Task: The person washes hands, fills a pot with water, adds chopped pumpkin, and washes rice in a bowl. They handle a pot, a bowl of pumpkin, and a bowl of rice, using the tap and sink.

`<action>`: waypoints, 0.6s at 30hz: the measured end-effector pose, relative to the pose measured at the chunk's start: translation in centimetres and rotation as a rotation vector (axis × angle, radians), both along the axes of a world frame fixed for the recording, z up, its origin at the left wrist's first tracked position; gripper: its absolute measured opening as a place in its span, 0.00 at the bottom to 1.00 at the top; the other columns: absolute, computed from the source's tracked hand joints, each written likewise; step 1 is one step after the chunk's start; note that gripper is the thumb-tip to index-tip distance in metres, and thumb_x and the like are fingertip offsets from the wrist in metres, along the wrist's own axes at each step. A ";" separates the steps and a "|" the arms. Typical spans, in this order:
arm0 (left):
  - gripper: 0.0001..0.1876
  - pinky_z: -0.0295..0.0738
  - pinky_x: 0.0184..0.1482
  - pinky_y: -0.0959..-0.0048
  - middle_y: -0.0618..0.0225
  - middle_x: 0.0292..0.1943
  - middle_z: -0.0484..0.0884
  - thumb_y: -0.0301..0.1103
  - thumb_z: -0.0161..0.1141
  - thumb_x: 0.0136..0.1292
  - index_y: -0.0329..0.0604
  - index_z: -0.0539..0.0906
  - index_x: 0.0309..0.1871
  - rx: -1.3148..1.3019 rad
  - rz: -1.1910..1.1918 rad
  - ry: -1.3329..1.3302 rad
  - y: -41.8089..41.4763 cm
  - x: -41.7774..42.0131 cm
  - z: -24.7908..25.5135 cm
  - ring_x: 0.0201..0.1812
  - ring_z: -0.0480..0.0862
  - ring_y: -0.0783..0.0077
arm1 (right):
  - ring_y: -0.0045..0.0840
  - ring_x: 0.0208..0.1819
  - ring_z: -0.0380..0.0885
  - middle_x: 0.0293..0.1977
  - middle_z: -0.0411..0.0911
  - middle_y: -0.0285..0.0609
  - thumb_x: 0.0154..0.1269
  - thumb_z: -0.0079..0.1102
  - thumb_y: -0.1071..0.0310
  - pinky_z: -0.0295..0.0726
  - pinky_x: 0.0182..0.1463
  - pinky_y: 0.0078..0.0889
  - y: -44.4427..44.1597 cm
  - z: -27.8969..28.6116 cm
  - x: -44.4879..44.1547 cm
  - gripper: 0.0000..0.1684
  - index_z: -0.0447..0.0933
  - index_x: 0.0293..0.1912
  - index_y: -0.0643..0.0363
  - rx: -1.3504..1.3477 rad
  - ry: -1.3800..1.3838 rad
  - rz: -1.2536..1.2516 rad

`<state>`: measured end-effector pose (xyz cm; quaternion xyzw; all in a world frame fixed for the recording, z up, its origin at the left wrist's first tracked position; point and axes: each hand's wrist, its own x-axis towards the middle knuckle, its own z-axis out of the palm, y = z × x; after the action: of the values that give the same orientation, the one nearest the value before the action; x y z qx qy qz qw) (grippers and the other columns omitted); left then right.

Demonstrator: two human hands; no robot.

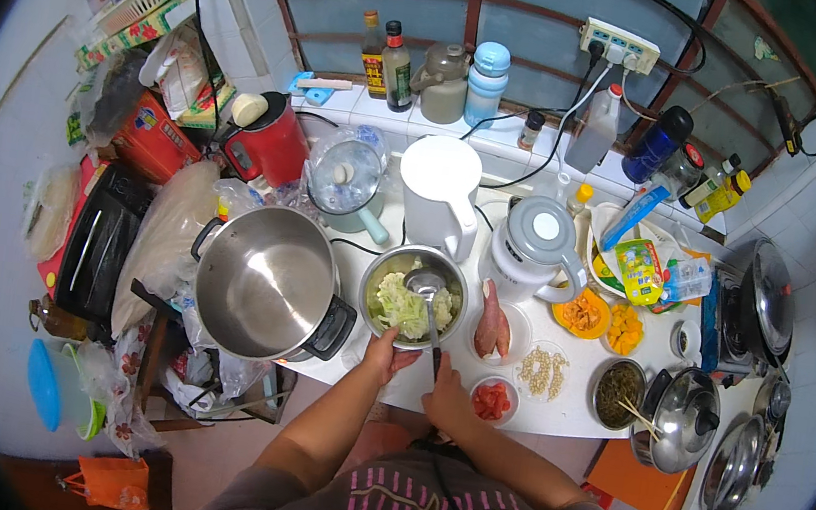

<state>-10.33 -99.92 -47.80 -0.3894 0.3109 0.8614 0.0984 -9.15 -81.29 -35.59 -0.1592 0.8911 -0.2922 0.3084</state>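
Note:
My left hand (390, 359) holds the near rim of a steel bowl (381, 265) on the white counter. Inside lie pale green cauliflower pieces (401, 304). A ladle (426, 281) rests with its head over the cauliflower, and my right hand (451, 397) grips its black handle. To the left stands a large steel pot (221, 302), bare inside. On the right, a reddish root vegetable (493, 325) sits in a clear container. Nearer to me is a small bowl of chopped red pieces (491, 400), possibly tomato. Pale beans or nuts (543, 370) cover a plate beside it.
Behind the bowl stand a white kettle (441, 172) and a grey-lidded jug (541, 247). Farther right are a cut pumpkin (582, 313), pumpkin cubes (625, 328), a bowl of dark strands (619, 392) and a lidded pot (678, 418) with chopsticks. Cords cross the back.

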 end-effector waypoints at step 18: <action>0.30 0.80 0.42 0.61 0.53 0.50 0.78 0.52 0.51 0.67 0.48 0.58 0.65 -0.126 -0.185 -0.025 -0.1 3.6 4.6 0.43 0.83 0.53 | 0.37 0.40 0.78 0.43 0.77 0.50 0.64 0.57 0.58 0.75 0.46 0.35 5.2 -1.3 -2.2 0.32 0.64 0.62 0.65 -0.304 0.074 -0.541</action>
<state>-6.73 -99.98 -43.23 -0.3752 0.3977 0.8225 0.1566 -11.34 -76.14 -36.86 0.0289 0.8579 -0.4875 0.1596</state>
